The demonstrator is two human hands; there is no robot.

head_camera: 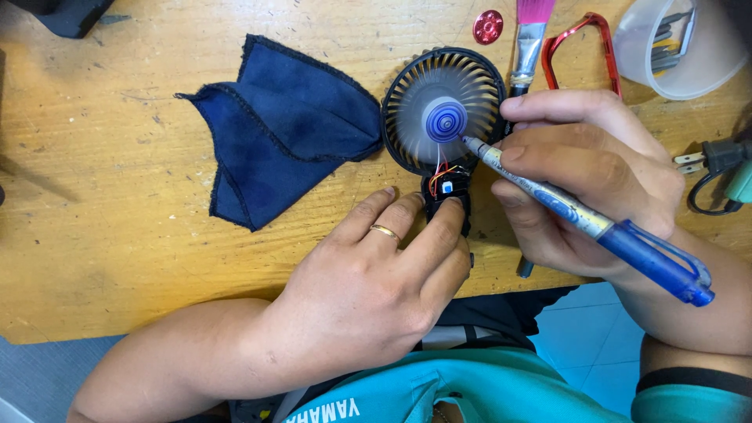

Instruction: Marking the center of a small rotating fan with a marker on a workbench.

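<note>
head | right hand [583,176] holds blue pen [595,227]; tip on fan [443,110]
</note>
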